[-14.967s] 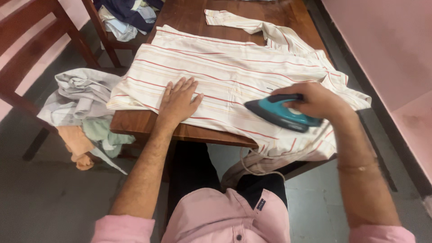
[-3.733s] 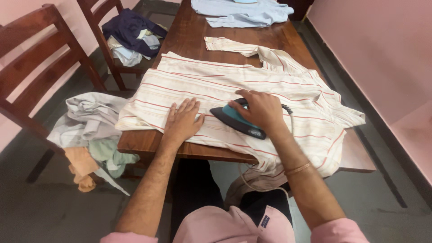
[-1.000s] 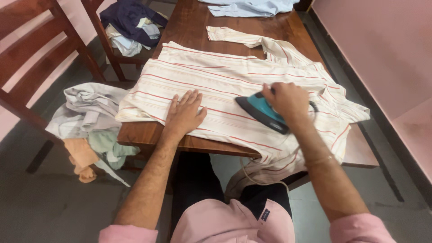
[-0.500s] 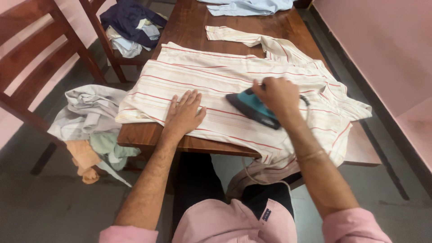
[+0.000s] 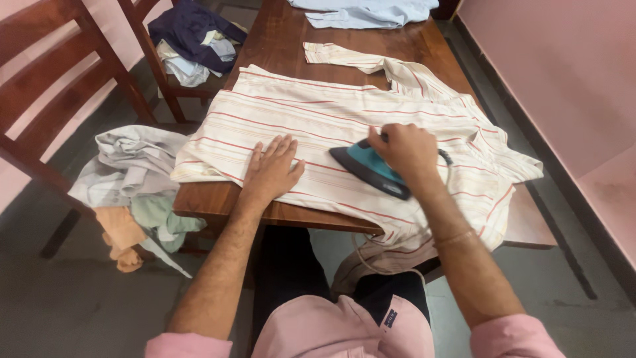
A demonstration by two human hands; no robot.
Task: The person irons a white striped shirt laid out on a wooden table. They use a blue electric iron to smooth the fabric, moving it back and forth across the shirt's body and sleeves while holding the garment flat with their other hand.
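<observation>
Near the table's (image 5: 218,199) front edge, the left hand (image 5: 271,174) lies flat and empty, pinning the striped shirt (image 5: 331,113) taut. Right hand (image 5: 411,151) grips the teal iron (image 5: 368,169), sole down on the cloth to smooth it.

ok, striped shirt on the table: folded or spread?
Spread. The striped shirt lies flat across the table, left hand pressing it, iron on top.

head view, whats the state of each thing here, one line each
striped shirt: spread flat on the table, one edge hanging off the near side
iron: soleplate down on the shirt, gripped by the right hand
left hand: flat on the shirt, fingers spread
light blue garment: lying at the table's far end
clothes pile: crumpled on the near chair
dark garment: heaped on the far chair
</observation>
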